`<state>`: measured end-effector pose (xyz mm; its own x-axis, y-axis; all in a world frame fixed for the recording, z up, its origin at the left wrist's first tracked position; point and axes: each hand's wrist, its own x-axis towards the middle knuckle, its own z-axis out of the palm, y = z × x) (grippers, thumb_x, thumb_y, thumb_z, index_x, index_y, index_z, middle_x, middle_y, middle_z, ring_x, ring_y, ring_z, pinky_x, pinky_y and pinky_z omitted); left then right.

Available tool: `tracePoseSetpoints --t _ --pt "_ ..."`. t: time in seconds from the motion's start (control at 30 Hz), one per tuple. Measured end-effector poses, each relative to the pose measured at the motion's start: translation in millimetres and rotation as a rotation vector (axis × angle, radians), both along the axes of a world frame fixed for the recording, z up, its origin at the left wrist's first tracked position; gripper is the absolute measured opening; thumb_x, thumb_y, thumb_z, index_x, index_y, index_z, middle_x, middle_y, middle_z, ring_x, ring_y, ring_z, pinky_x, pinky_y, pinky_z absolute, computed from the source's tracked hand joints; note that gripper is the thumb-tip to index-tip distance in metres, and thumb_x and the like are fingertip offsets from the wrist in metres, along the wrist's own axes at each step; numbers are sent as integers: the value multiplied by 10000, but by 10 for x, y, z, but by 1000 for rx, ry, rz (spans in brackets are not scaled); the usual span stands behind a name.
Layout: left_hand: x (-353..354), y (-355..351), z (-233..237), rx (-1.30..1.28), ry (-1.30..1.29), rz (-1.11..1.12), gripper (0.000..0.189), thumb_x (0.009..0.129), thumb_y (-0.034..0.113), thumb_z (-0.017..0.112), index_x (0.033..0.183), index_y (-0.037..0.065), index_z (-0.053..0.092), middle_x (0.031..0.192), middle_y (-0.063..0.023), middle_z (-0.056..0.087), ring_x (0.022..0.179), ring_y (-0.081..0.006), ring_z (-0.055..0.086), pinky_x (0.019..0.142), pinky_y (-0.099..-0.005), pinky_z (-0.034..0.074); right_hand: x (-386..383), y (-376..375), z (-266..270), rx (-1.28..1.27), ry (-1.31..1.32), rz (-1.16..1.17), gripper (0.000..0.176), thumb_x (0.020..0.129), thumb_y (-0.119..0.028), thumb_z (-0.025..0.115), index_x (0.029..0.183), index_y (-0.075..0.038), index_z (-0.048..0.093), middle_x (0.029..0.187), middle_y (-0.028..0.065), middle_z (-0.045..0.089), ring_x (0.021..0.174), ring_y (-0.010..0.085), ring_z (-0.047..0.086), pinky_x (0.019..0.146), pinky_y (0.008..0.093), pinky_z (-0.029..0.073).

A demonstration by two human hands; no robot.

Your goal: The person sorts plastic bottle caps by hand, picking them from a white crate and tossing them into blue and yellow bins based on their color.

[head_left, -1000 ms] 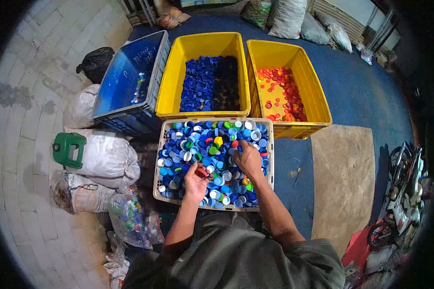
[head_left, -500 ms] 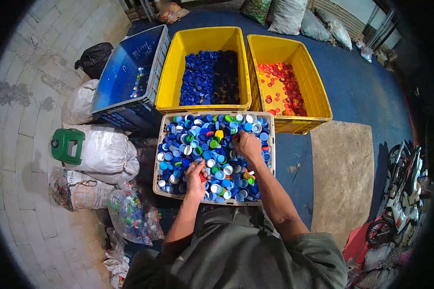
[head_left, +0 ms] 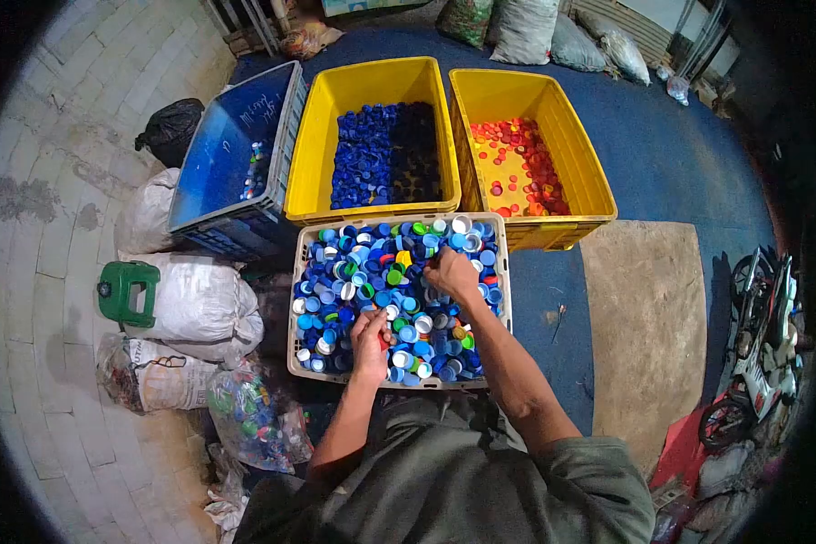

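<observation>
Head camera showed the left hand [head_left: 369, 340] curled around a red cap [head_left: 383, 344] over a crate [head_left: 399, 218] of bottle caps [head_left: 383, 297]; the right hand [head_left: 453, 275] hovered at the caps, its grip unclear.

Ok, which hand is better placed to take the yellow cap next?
Probably the right hand: its fingers are close beside the yellow cap, while the left hand is farther off, curled around something red.
</observation>
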<state>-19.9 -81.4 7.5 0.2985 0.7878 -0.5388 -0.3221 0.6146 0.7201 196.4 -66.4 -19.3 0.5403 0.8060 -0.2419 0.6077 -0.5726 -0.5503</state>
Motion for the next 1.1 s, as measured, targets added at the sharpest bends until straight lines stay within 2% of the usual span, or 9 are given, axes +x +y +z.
tracePoseSetpoints --t 0.3,0.5,0.53,0.63,0.67,0.77,0.87,0.97,1.1 --pt "41 12 41 47 60 -33 129 889 171 651 897 79 560 698 26 489 562 -67 448 502 -254 396 -68 -148 89 63 -55 7 356 816 -310 597 936 25 626 932 278 661 840 412 660 756 497 529" --pt "146 125 57 197 224 -107 160 867 167 681 907 53 576 706 14 520 554 -68 451 488 -262 395 -110 -501 110 452 193 -94 232 874 -180 550 1009 -18 648 892 227 672 781 343 676 700 427 523" --pt "165 150 58 235 265 -129 166 862 167 687 909 45 584 702 10 530 554 -72 461 488 -266 396 -157 -596 234 463 352 -157 221 891 -137 533 1033 -8 643 762 154 650 675 276 642 618 373 496" --pt "232 292 66 645 572 -217 173 870 175 691 927 32 613 694 -3 572 552 -98 492 488 -255 376 -146 -907 233 425 1144 -384 223 901 -130 524 1057 -8 627 721 76 597 613 202 568 560 319 446" --pt "256 369 128 758 732 -246 188 851 201 716 906 34 652 677 -27 597 556 -112 509 498 -267 376 -181 -969 176 506 1406 -523 191 902 -154 528 1031 -33 601 749 37 555 603 164 513 550 277 411" --pt "321 682 231 1065 1133 -345 155 816 157 698 916 41 673 810 -125 627 724 -257 611 632 -376 466 -203 -1216 145 579 1725 -558 154 907 -196 526 968 -63 572 812 56 569 657 169 540 585 286 436" --pt "387 970 113 1068 1251 -402 161 805 156 691 941 71 695 896 -159 627 867 -340 617 722 -446 489 -246 -1317 190 586 1685 -541 139 895 -215 547 927 -80 546 821 50 565 672 169 545 601 304 444" --pt "408 1186 -70 1221 1275 -536 180 803 173 701 971 109 713 931 -177 629 906 -355 620 765 -461 501 -275 -1385 118 592 1665 -517 163 892 -232 575 939 -78 547 837 52 563 679 168 552 604 312 449" --pt "461 1252 -95 1167 1308 -678 219 799 186 709 1008 125 721 989 -176 642 947 -361 624 793 -468 508 -306 -1400 205 560 1654 -560 180 889 -235 604 939 -72 547 833 55 559 681 172 554 610 313 454"
